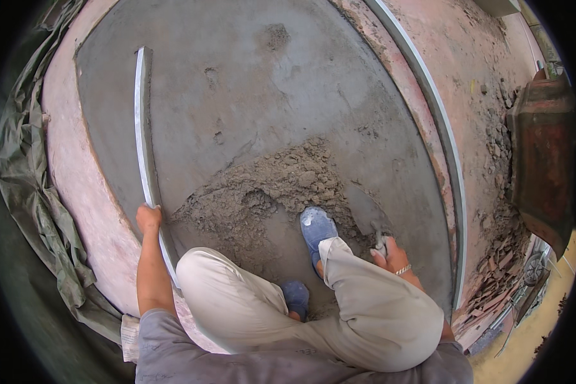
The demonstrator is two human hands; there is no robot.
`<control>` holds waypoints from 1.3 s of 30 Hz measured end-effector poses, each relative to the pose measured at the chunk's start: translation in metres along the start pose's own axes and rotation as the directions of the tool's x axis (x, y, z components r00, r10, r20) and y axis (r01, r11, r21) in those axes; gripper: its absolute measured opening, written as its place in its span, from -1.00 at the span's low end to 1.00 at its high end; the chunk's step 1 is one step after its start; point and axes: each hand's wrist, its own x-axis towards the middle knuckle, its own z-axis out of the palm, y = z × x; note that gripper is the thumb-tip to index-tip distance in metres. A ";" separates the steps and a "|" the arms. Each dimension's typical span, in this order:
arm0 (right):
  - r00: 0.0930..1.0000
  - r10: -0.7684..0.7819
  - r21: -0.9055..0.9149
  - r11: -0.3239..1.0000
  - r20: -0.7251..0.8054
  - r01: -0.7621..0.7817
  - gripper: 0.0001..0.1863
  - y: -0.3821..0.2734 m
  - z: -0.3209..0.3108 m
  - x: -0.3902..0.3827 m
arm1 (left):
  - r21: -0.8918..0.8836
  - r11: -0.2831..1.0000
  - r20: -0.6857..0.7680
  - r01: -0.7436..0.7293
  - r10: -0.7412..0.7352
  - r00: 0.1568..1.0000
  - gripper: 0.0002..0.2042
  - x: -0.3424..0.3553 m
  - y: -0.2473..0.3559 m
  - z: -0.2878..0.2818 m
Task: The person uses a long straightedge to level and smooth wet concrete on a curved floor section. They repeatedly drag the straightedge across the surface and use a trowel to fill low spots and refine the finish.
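Left hand (149,217) is gripping a long silver straightedge (139,109), fist wrapped around it, so the fingers on the underside aren't showing. That bar's lying on the smooth grey mortar (237,64), running away from the body along the left side, and its near end is hiding around the left knee, so I can't tell where it's finishing.

Right hand (395,259) is curling closed around some grey handle-like thing (381,244), pretty caked up. Honestly can't make out what it is, the fingers are covering most of it and it's blending into the mud. A bracelet (403,270) is sitting on that wrist, and the bent right leg is blocking most of the forearm.

Crumbly mortar pile (294,173) is sitting between the 2 hands, with 2 blue shoes (318,225) planted just on the near side; the left shoe is partly tucking behind the trousers (390,307). Another metal bar (453,160) is curving down the right, its far end getting cut off up top. Rusty-red thing (544,147) at the right rim is going too dark to identify.
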 end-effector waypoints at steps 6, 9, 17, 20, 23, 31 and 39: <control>0.966 -0.258 -0.299 0.920 0.024 0.253 -0.65 -0.127 -0.048 0.111 | 0.007 1.000 0.017 -0.029 0.029 0.999 -0.63 0.002 -0.004 0.001; 0.971 -0.176 -0.420 0.878 0.162 0.229 -0.63 -0.167 -0.053 0.139 | 0.017 0.999 0.006 -0.039 0.039 0.999 -0.63 0.003 -0.006 0.002; 0.848 -0.285 -0.384 0.795 0.446 0.470 -0.59 -0.200 -0.019 0.154 | -0.034 0.999 0.045 0.026 -0.024 0.999 -0.63 -0.002 0.000 -0.005; 0.814 -0.318 -0.310 0.808 0.486 0.500 -0.56 -0.203 -0.003 0.156 | -0.035 0.998 0.061 0.052 -0.050 0.997 -0.63 -0.003 0.002 -0.006; 0.764 -0.348 -0.235 0.811 0.543 0.536 -0.56 -0.211 0.002 0.164 | -0.045 0.997 0.055 0.061 -0.058 0.997 -0.65 -0.003 0.001 -0.007; 0.689 -0.635 -0.325 0.607 0.350 0.725 -0.55 -0.268 0.000 0.199 | -0.097 0.989 0.074 0.107 -0.100 0.992 -0.67 -0.004 0.002 -0.009; 0.636 -0.750 -0.422 0.524 0.184 0.740 -0.53 -0.299 0.005 0.228 | -0.149 0.982 0.066 0.117 -0.108 0.992 -0.71 -0.005 0.002 -0.010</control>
